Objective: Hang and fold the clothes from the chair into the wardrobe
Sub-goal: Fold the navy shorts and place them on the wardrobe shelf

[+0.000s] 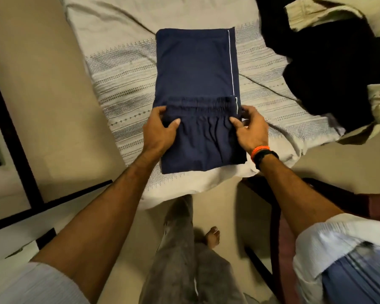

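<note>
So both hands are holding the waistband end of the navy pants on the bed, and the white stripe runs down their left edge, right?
Not quite. In the head view the white stripe runs down the right edge of the navy pants. The left hand and right hand do hold the waistband end on the bed.

Bare bedsheet [119, 69] left of trousers [195, 69]; clothes pile [320, 69] right.

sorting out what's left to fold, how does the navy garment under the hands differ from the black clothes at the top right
The navy garment lies flat and squared on the bedspread, partly folded; the black clothes sit in a rumpled heap. The navy garment shows a thin white side stripe and a gathered elastic waistband; the black clothes show no trim. The left hand and right hand grip the navy garment; nothing touches the black clothes. Both are dark and lie on the bed.
</note>
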`<state>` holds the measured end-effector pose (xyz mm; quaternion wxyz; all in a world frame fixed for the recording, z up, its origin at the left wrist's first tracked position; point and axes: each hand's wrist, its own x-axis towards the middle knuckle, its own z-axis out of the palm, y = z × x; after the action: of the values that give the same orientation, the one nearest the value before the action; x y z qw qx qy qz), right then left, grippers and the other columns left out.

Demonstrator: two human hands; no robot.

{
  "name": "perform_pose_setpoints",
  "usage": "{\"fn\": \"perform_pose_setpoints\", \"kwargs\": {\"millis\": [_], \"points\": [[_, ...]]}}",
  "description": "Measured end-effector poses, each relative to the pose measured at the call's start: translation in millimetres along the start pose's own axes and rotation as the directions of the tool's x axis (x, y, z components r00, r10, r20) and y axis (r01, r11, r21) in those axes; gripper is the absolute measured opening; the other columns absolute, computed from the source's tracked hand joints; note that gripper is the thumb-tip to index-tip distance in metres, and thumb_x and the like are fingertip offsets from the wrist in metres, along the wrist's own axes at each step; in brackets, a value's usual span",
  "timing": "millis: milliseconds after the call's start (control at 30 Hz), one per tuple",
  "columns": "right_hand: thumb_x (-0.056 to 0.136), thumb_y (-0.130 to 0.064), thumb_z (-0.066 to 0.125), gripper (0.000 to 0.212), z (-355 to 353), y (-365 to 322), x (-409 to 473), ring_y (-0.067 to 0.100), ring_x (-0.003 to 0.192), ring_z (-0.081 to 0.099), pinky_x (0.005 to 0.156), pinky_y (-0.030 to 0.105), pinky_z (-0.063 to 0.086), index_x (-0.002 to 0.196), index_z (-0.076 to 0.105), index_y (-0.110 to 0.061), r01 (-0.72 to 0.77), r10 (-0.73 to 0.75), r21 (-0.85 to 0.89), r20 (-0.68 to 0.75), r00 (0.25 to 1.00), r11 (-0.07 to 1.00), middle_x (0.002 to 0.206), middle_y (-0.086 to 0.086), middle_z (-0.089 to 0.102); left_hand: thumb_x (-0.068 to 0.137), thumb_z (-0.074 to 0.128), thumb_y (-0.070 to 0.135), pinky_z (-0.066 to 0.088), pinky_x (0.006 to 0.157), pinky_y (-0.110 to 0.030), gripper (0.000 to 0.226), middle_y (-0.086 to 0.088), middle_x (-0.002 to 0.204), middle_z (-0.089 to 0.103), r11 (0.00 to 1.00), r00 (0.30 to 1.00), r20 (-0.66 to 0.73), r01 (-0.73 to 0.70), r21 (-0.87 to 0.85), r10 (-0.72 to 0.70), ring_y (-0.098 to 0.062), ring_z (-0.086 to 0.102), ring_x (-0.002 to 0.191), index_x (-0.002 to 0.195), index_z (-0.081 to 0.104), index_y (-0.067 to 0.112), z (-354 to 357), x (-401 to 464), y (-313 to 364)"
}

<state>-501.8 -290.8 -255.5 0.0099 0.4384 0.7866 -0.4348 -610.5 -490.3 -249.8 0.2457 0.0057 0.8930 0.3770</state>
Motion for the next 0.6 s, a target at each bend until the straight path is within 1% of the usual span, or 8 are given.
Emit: {"fn": "perform_pose_setpoints", "kwargs": {"millis": [100, 200, 267, 333, 400, 467, 533, 600], "points": [[0.085, -0.005, 0.067, 0.049, 8, 1, 2, 0.035, 0.110, 0.055, 0.099, 0.039, 0.043, 0.132, 0.052, -0.003, 0.198, -0.216, -0.269, -0.036, 0.976, 0.943, 0.128, 0.018, 0.054, 0.084, 0.073, 0.023, 0.037, 0.108, -0.042, 0.072, -0.016, 0.142, 0.044, 0.927, 0.990, -0.029, -0.117, 0.356, 0.137, -0.034, 0.044, 0.128, 0.144, 0.037, 0.007, 9, 6, -1], [0.086, -0.012, 0.066, 0.054, 29, 10, -18, 0.041, 0.126, 0.047, 0.108, 0.044, 0.040, 0.136, 0.050, 0.000, 0.445, -0.407, -0.407, 0.182, 0.895, 0.798, 0.141, 0.024, 0.047, 0.087, 0.071, 0.020, 0.030, 0.114, -0.040, 0.076, -0.018, 0.155, 0.028, 0.808, 0.942, 0.099, -0.326, 0.490, 0.320, -0.035, 0.032, 0.139, 0.150, 0.031, 0.006, 23, -13, -9], [0.091, -0.035, 0.061, 0.068, 42, 26, -26, 0.042, 0.137, 0.039, 0.114, 0.048, 0.034, 0.144, 0.042, 0.002, 0.509, -0.384, -0.465, 0.341, 0.858, 0.724, 0.152, 0.026, 0.036, 0.095, 0.061, 0.031, 0.017, 0.121, -0.042, 0.079, -0.016, 0.164, 0.004, 0.720, 0.906, 0.306, -0.419, 0.553, 0.292, -0.035, 0.011, 0.150, 0.156, 0.017, 0.008, 34, -22, -22], [0.088, -0.063, 0.041, 0.091, 44, 45, -22, 0.037, 0.147, 0.024, 0.120, 0.048, 0.022, 0.152, 0.026, 0.000, 0.478, -0.271, -0.516, 0.426, 0.863, 0.711, 0.160, 0.022, 0.021, 0.098, 0.047, 0.048, 0.004, 0.124, -0.043, 0.082, -0.007, 0.164, -0.014, 0.661, 0.888, 0.434, -0.417, 0.624, 0.150, -0.030, -0.007, 0.151, 0.158, 0.003, 0.012, 41, -23, -42], [0.079, -0.079, 0.021, 0.107, 36, 57, -15, 0.028, 0.152, 0.009, 0.122, 0.045, 0.007, 0.156, 0.010, -0.006, 0.444, -0.157, -0.545, 0.492, 0.856, 0.711, 0.165, 0.012, 0.006, 0.098, 0.037, 0.056, -0.001, 0.123, -0.043, 0.083, 0.000, 0.163, -0.022, 0.617, 0.878, 0.469, -0.421, 0.664, 0.094, -0.026, -0.013, 0.151, 0.157, -0.006, 0.016, 40, -20, -59], [0.073, -0.087, 0.016, 0.115, 32, 62, -8, 0.024, 0.153, 0.001, 0.121, 0.041, -0.002, 0.157, 0.003, -0.009, 0.457, -0.109, -0.554, 0.547, 0.830, 0.696, 0.165, 0.009, -0.001, 0.098, 0.035, 0.058, -0.001, 0.123, -0.044, 0.084, 0.001, 0.162, -0.023, 0.600, 0.871, 0.485, -0.431, 0.674, 0.081, -0.026, -0.014, 0.151, 0.157, -0.008, 0.017, 41, -15, -64], [0.077, -0.084, 0.022, 0.113, 34, 58, -6, 0.028, 0.152, 0.007, 0.121, 0.043, 0.001, 0.156, 0.009, -0.004, 0.503, -0.153, -0.587, 0.543, 0.826, 0.635, 0.164, 0.014, 0.005, 0.098, 0.037, 0.058, -0.003, 0.123, -0.047, 0.085, -0.003, 0.163, -0.021, 0.571, 0.881, 0.467, -0.421, 0.704, 0.074, -0.028, -0.013, 0.151, 0.157, -0.006, 0.015, 44, -16, -58], [0.087, -0.064, 0.051, 0.093, 37, 52, -17, 0.036, 0.147, 0.026, 0.120, 0.047, 0.015, 0.150, 0.031, 0.002, 0.584, -0.312, -0.576, 0.506, 0.804, 0.571, 0.158, 0.023, 0.024, 0.098, 0.042, 0.054, -0.004, 0.122, -0.050, 0.083, -0.009, 0.164, -0.014, 0.547, 0.892, 0.431, -0.431, 0.718, 0.138, -0.031, -0.008, 0.151, 0.157, 0.004, 0.011, 46, -24, -49]]}}
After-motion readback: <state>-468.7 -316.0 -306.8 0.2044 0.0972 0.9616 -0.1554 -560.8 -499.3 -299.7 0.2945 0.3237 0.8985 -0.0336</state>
